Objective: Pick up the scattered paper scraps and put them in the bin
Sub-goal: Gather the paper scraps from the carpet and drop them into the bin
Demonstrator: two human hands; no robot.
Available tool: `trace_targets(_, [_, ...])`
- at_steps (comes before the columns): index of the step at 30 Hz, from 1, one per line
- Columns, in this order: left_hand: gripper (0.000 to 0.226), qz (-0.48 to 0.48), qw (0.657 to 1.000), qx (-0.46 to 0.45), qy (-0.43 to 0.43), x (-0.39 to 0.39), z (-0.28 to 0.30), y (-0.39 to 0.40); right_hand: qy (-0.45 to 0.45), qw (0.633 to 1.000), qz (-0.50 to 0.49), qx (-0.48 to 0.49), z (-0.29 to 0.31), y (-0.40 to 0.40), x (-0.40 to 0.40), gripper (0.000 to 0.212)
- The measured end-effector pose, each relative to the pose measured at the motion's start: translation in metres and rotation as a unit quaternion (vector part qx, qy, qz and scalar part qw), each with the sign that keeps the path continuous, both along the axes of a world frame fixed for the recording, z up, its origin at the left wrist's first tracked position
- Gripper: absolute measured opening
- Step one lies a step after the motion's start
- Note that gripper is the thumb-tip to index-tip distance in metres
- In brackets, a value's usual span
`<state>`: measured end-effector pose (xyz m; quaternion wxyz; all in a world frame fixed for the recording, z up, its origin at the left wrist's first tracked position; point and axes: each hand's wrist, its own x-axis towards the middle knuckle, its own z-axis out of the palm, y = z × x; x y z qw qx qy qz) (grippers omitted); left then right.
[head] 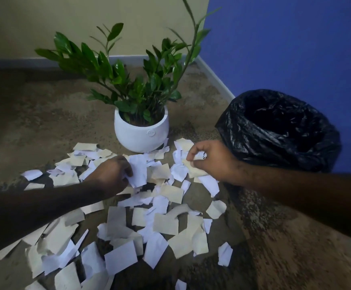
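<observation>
Paper scraps [166,223] litter floor [34,126], gathering step underway. Left hand [110,172] fingers pinch white scrap [138,170]; right hand [211,160] fingers grip cream scrap [194,171]. Next, likely: carry to bin [279,130] just right.

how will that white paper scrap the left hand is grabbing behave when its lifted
The white scrap is probably very light and floppy: it is thin, creased and already bends where the left hand pinches it. It will likely droop rather than hold flat. Its torn edges suggest that it could rip further if tugged, and neighbouring scraps that overlap it may shift or slide along.
</observation>
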<state>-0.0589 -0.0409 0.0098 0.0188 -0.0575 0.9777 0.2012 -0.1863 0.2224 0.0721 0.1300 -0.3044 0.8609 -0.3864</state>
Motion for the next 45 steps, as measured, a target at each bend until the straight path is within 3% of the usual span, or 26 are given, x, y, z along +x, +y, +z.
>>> trace_targets(7, [0.021,0.023,0.997,0.048,0.054,-0.008,0.028,0.006,0.012,0.985,-0.088,-0.148,0.086,0.026,-0.028,0.024])
trace_targets(14, [0.034,0.085,0.985,0.136,0.062,-0.007,0.054,0.018,0.1,0.931,-0.22,-0.274,0.156,0.069,-0.084,0.027])
trace_targets(18, [0.029,0.135,0.971,0.183,0.075,-0.014,0.071,0.035,0.125,0.922,-0.282,-0.234,0.145,0.097,-0.101,0.019])
trace_targets(21, [0.025,0.133,0.966,0.209,0.077,-0.025,0.084,0.055,0.113,0.942,-0.29,-0.121,0.127,0.115,-0.109,0.02])
trace_targets(24, [0.027,0.113,0.965,0.218,0.088,-0.04,0.096,0.078,0.008,0.972,-0.224,0.065,0.117,0.131,-0.115,0.028])
trace_targets(27, [0.026,0.099,0.963,0.234,0.095,-0.058,0.109,0.099,-0.048,0.968,-0.207,0.131,0.115,0.139,-0.117,0.029])
trace_targets(35, [0.02,0.084,0.927,0.342,0.126,-0.103,0.15,0.169,-0.103,0.96,-0.258,-0.023,0.112,0.151,-0.142,0.007])
trace_targets(42, [0.017,0.085,0.879,0.447,0.143,-0.175,0.169,0.251,-0.128,0.924,-0.331,-0.139,0.105,0.152,-0.155,0.011])
trace_targets(45, [0.039,0.076,0.858,0.497,0.104,-0.199,0.165,0.283,-0.106,0.915,-0.37,-0.124,0.103,0.152,-0.162,0.02])
